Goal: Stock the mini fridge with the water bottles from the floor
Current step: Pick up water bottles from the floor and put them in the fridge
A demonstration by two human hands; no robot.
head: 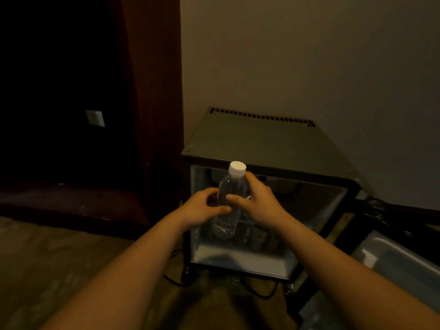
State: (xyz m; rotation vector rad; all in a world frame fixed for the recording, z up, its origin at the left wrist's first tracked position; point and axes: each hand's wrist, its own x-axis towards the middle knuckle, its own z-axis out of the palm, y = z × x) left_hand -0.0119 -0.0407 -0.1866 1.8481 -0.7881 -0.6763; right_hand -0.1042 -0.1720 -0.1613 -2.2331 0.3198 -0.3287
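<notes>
Left hand (202,209) and right hand (258,198) around near-upright water bottle (232,186), cap (237,168) up.

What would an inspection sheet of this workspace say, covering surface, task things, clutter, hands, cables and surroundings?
Surface: beige floor, dimly lit.
Job's things: clear plastic water bottle with white cap, cap up, held before the grey metal mini fridge; its door stands open to the right; interior too dim to read.
Clutter: nothing seen.
Hands: left hand and right hand both grip the bottle's body.
Cables: black cable on the floor by the fridge's front.
Surroundings: cream wall behind; dark wooden panel and white wall socket plate to the left.
</notes>
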